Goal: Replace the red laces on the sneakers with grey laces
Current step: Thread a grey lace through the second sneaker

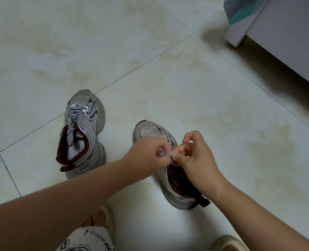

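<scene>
On the pale tiled floor [150, 51] in front of me, two silver sneakers are standing side by side, toes pointing away. Over the right sneaker [170, 182] I am holding both hands together at the top of its tongue. My left hand [151, 148] is pinching one end of the grey lace [169, 155] between curled fingers, and my right hand [198, 153] is pinching the other part of the same lace just beside it, so the two grips are almost touching. The left sneaker [85, 134] is sitting well apart, already threaded with a grey lace [72, 122] whose ends are hanging into its dark red collar. Near my feet, my slippers [106, 220] are showing, and a white cabinet [285, 38] is standing at the upper right.
</scene>
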Tool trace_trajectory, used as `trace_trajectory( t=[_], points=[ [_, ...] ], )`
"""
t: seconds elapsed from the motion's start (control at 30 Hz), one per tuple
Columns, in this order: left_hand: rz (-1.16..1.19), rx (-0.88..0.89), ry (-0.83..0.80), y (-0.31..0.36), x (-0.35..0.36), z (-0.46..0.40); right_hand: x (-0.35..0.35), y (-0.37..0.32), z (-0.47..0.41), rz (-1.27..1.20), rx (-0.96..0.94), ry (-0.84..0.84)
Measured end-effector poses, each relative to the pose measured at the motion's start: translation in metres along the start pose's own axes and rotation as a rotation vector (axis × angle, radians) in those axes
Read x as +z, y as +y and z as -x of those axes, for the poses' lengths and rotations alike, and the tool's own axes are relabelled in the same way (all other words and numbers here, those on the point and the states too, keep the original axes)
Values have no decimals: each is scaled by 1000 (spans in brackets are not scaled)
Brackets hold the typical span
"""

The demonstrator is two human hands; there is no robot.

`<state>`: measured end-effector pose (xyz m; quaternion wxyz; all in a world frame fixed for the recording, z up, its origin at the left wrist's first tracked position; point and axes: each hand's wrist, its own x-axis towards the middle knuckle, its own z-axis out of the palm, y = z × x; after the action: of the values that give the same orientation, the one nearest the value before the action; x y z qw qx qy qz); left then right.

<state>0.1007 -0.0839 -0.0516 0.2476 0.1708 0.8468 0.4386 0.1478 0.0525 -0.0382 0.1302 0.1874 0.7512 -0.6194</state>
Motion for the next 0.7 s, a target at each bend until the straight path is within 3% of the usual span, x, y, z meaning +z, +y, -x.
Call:
trace_trajectory(
  t=[0.13,0.27,0.5,0.6,0.7],
  points=[
    [320,-182,-140,-4,-2,-1,1,5,6,212,-141,58],
    [501,-218,-211,-5,-2,-2,0,10,9,288,-204,67],
    [283,-227,-416,5,-18,-12,-4,7,4,290,-191,36],
    [331,-266,-401,6,-16,-13,1,11,8,398,-224,144],
    [418,-309,-326,2,-11,-10,7,15,16,609,-386,265]
  ],
)
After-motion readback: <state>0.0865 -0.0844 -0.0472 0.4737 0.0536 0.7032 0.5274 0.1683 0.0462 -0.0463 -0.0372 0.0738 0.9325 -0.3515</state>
